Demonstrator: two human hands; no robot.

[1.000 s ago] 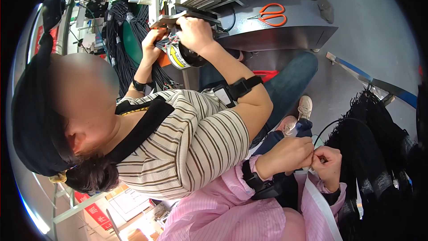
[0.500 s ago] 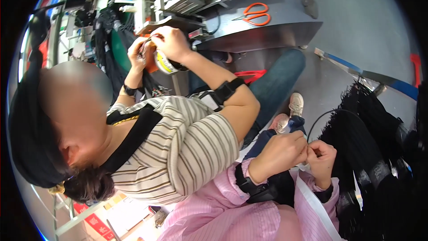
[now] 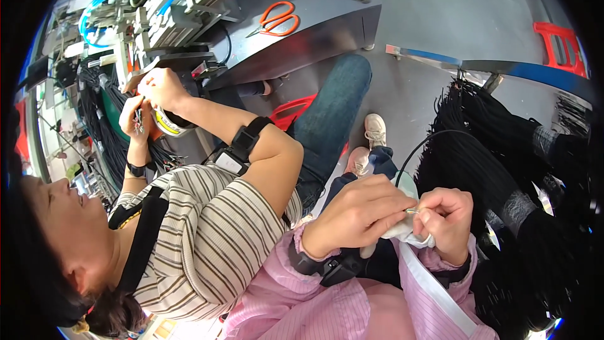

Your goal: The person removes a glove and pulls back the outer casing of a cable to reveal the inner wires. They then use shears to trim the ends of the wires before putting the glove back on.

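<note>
Low in the view, my left hand [image 3: 362,211] and my right hand [image 3: 448,223] meet fingertip to fingertip. Between them shows the tip of a black cable [image 3: 448,131], with small light-coloured wires [image 3: 412,211] sticking out. My right thumb and forefinger pinch these wires. The left hand's fingers are pressed together around the cable just behind its tip, mostly hiding it. From my hands the cable arcs up and over towards the black bundles on the right. Beneath the fingers lies a crumpled white cloth [image 3: 408,234].
Thick bundles of black cables [image 3: 478,176] hang at the right beside a metal rail [image 3: 434,58]. On the left sits a co-worker in a striped shirt [image 3: 207,233], hands at a machine [image 3: 170,31]. Orange-handled scissors [image 3: 277,19] lie on the grey bench [image 3: 314,0]. A red stool [image 3: 560,47] stands far right.
The view has shifted, so the co-worker and bench appear further left. My hands look larger and nearer, and the wire ends now show between my fingertips.
</note>
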